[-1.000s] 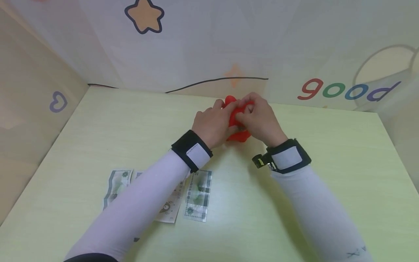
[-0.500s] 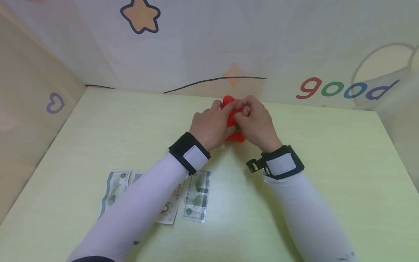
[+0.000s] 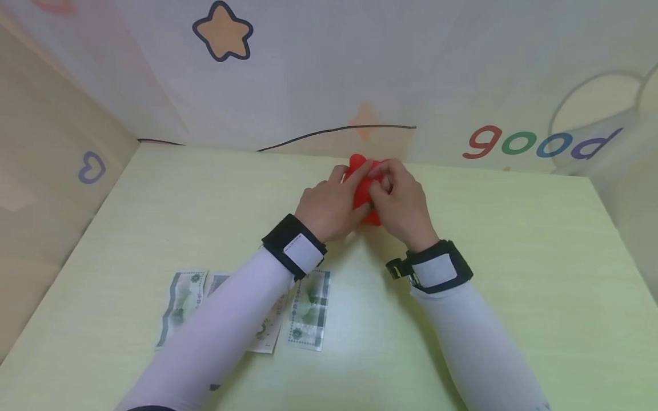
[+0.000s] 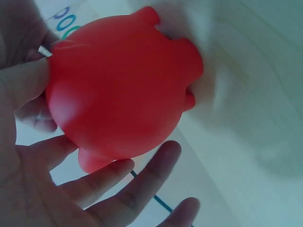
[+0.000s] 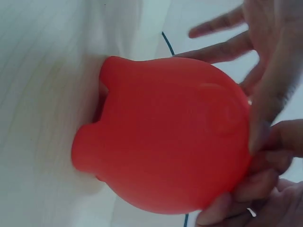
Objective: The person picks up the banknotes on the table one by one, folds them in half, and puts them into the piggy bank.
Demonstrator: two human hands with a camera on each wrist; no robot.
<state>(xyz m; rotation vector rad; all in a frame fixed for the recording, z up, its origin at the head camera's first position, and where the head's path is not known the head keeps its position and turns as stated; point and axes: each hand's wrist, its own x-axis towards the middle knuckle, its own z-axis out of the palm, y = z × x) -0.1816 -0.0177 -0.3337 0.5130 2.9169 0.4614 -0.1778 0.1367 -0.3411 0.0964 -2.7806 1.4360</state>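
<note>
A round red piggy bank (image 4: 118, 90) stands on its short legs at the back of the table. My left hand (image 3: 326, 208) holds it from the left, thumb at its top and fingers spread along its far side. My right hand (image 3: 403, 205) has its fingers curled at the top of the piggy bank, close against the left thumb. In the left wrist view a small pale strip (image 4: 45, 51) peeks out by the right fingers, which appear to pinch it; most of it is hidden.
Banknotes lie at the front left: a green one (image 3: 180, 302), a paler one (image 3: 268, 331) partly under the left sleeve in view, and another green one (image 3: 308, 311) right of it. A printed cloth wall (image 3: 308, 74) rises just behind the piggy bank.
Both hands stay at the piggy bank. The right hand has shifted slightly left, and the piggy bank has turned or moved a little left with it. The banknotes on the table lie as before.
</note>
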